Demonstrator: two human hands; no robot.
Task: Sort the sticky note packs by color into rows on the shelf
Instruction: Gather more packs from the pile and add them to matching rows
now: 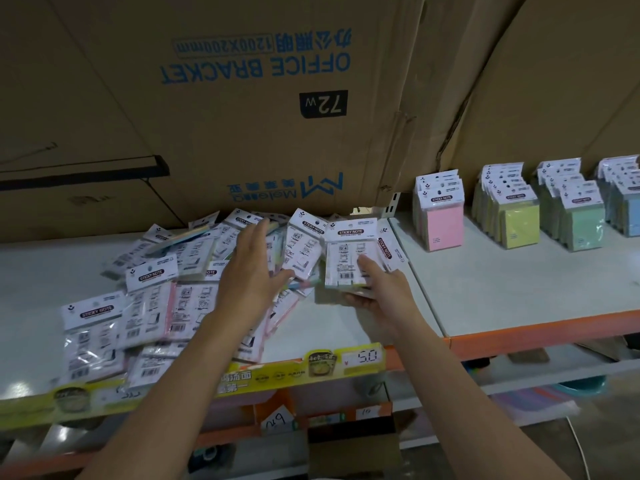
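On the shelf (pixel 502 282) a loose pile (pixel 149 299) of sticky note packs lies on the left part, and it reaches from the back edge almost to the front edge. Most of the packs show their printed back side, so their colours are hard to tell. The left hand (pixel 251 268) is over the middle of this pile with the fingers straight and spread, and it holds nothing; I cannot tell if it touches the packs under it. The right hand (pixel 384 292) is just beside the pile, near the middle of the shelf. It holds one pack (pixel 348 258) upright, with the thumb on the front and the fingers curled below it. On the right part of the shelf, near the back edge, stand four sorted rows: a pink row (pixel 445 228), then a yellow row (pixel 519 225), a green row (pixel 585 230) and, at the right edge, a blue row (pixel 628 216). A big cardboard box (pixel 242 98) stands behind the pile. A yellow price strip (pixel 294 372) runs along the front edge.
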